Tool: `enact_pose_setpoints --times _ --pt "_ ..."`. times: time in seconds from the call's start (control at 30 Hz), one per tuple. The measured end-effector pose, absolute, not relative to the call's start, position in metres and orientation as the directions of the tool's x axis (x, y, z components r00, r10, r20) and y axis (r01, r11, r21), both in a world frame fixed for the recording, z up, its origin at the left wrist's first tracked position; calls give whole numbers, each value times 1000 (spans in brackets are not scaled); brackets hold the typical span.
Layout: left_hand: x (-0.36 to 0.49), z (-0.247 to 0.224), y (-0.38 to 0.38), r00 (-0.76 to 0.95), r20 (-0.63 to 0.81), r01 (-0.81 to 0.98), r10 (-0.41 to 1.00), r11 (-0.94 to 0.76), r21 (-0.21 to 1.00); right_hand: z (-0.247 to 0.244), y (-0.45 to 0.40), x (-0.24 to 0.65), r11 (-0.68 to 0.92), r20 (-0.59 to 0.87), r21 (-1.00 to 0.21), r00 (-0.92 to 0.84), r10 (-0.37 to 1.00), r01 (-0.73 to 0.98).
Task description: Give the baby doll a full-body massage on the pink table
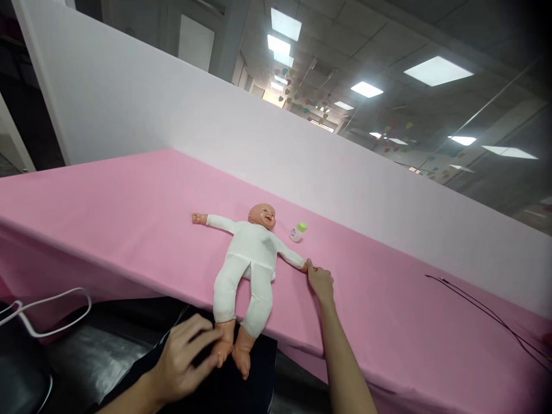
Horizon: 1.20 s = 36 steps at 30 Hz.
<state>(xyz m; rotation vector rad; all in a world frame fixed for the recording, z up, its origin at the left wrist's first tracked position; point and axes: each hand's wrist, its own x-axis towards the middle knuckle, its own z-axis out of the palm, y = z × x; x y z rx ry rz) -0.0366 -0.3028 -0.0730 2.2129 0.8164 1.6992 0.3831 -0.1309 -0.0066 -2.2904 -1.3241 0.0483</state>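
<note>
A baby doll in a white suit (254,241) lies on its back on the pink-covered worktop (129,201), its bare feet (244,349) projecting beyond the near edge. The right hand (320,280) pinches the doll's hand (304,267) between thumb and fingers; the left hand (187,352), blurred, is loosely open at the feet, contact uncertain. With the lower legs overhanging, a strong pull toward the person could slide the doll off. Tugging one arm alone could twist the torso, while swinging that arm toward the head could topple the green-capped bottle (298,232).
</note>
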Motion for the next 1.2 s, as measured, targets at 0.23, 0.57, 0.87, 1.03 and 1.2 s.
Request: enact_pose_setpoints --times 0.23,0.57,0.87,1.03,1.2 --pt "-22 -109 -316 131 852 322 507 -835 447 -7 -136 367 -61 119 -945 513 850 321" --pt "-67 -14 -248 176 638 69 749 -656 751 50 -115 327 262 192 -964 581 791 -37" --pt "-16 41 -115 242 383 -69 891 -378 923 59 -124 227 265 297 -851 2 955 453" --pt "-36 31 -154 193 430 -3 882 -437 899 68 -99 265 237 310 -916 193 931 325" --pt "-86 -17 -249 191 426 56 884 -443 895 54 -79 321 70 31 -996 578 816 -46"
